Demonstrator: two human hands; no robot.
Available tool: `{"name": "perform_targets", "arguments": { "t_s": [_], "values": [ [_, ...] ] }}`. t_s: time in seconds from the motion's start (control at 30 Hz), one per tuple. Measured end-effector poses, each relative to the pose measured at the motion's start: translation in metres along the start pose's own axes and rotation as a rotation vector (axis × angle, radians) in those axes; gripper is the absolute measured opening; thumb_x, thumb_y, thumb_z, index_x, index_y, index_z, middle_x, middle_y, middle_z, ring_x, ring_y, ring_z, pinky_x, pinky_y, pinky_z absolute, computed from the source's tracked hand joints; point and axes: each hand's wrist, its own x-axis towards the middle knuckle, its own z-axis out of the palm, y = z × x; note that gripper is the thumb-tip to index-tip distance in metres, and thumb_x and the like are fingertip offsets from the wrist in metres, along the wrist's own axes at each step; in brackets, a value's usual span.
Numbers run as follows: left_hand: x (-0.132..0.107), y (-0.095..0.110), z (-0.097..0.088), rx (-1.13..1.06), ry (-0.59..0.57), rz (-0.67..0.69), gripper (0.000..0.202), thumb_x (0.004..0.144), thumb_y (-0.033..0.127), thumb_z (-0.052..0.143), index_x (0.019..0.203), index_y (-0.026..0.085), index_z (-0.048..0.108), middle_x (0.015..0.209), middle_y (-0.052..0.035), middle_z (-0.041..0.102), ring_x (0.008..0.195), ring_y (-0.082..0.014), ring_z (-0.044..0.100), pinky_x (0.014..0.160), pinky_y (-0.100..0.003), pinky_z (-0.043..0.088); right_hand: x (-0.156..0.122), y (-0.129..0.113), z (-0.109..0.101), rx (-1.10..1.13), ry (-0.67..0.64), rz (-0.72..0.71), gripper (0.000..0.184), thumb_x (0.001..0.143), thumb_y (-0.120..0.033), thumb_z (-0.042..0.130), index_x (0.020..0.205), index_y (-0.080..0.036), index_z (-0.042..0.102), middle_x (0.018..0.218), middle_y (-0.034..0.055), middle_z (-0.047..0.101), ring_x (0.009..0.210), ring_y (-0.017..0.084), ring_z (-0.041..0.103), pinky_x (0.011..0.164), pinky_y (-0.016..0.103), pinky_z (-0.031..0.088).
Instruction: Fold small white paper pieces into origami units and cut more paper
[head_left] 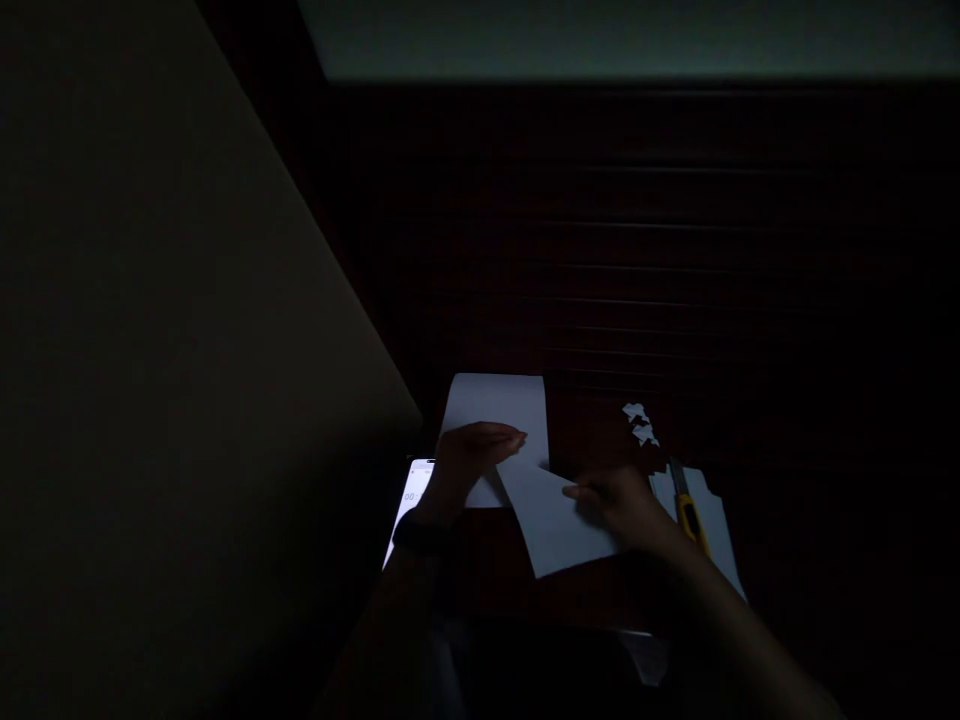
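Note:
The scene is very dark. My left hand (469,460) lies with fingers together and stretched flat on a white paper sheet (499,405) on a dark wooden table (592,330). My right hand (619,505) rests on a second, tilted white sheet (551,525), with a finger pointing left along it; the other fingers are curled and too dim to read. A dark band circles my left wrist.
A yellow utility knife (688,508) lies on more white paper (716,525) to the right. Small folded paper pieces (640,423) sit behind it. A lit phone screen (411,505) glows at the left. A large tan slanted panel (172,350) fills the left side.

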Motion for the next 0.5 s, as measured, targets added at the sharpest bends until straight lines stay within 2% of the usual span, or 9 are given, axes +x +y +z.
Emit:
{"name": "perform_targets", "arguments": {
  "t_s": [0.03,0.13,0.23,0.33,0.5],
  "values": [
    [-0.002,0.008,-0.007,0.094,0.012,0.072,0.03,0.075,0.04,0.062,0.094,0.019,0.069,0.099,-0.0064,0.07,0.091,-0.0216,0.064,0.077,-0.03,0.05,-0.001,-0.004,-0.005,-0.06,-0.033,-0.038,0.031,0.087,-0.037,0.047,0.075,-0.018,0.068,0.065,0.0019,0.066,0.057,0.014,0.057,0.052,0.022,0.034],
    [-0.008,0.029,-0.013,0.481,-0.22,0.275,0.025,0.07,0.036,0.067,0.091,0.023,0.072,0.098,-0.0048,0.07,0.095,-0.0224,0.062,0.084,-0.031,0.045,-0.003,-0.024,-0.014,-0.232,-0.098,-0.118,0.027,0.088,-0.034,0.046,0.08,-0.02,0.068,0.075,0.0051,0.069,0.064,0.016,0.061,0.056,0.023,0.034],
    [-0.018,0.045,-0.003,0.733,-0.373,0.318,0.015,0.075,0.027,0.06,0.081,0.023,0.073,0.084,-0.004,0.072,0.081,-0.0207,0.064,0.076,-0.029,0.043,-0.008,-0.049,-0.019,-0.378,-0.117,-0.142,0.029,0.087,-0.036,0.047,0.078,-0.018,0.068,0.074,0.0081,0.069,0.064,0.017,0.061,0.056,0.024,0.033],
    [-0.032,0.059,0.005,0.815,-0.443,0.315,0.018,0.077,0.022,0.056,0.073,0.02,0.073,0.075,-0.0043,0.072,0.071,-0.0179,0.063,0.068,-0.025,0.041,-0.02,-0.071,-0.026,-0.435,-0.128,-0.185,0.029,0.087,-0.035,0.047,0.075,-0.017,0.067,0.073,0.0085,0.069,0.063,0.016,0.061,0.055,0.024,0.032],
    [-0.06,0.082,0.004,0.754,-0.523,0.348,0.019,0.077,0.021,0.054,0.072,0.017,0.073,0.068,-0.0026,0.07,0.059,-0.0124,0.058,0.058,-0.021,0.036,-0.048,-0.096,-0.047,-0.425,-0.164,-0.231,0.022,0.085,-0.028,0.05,0.079,-0.019,0.069,0.072,0.0061,0.07,0.063,0.015,0.061,0.055,0.023,0.032]
  ]
}}
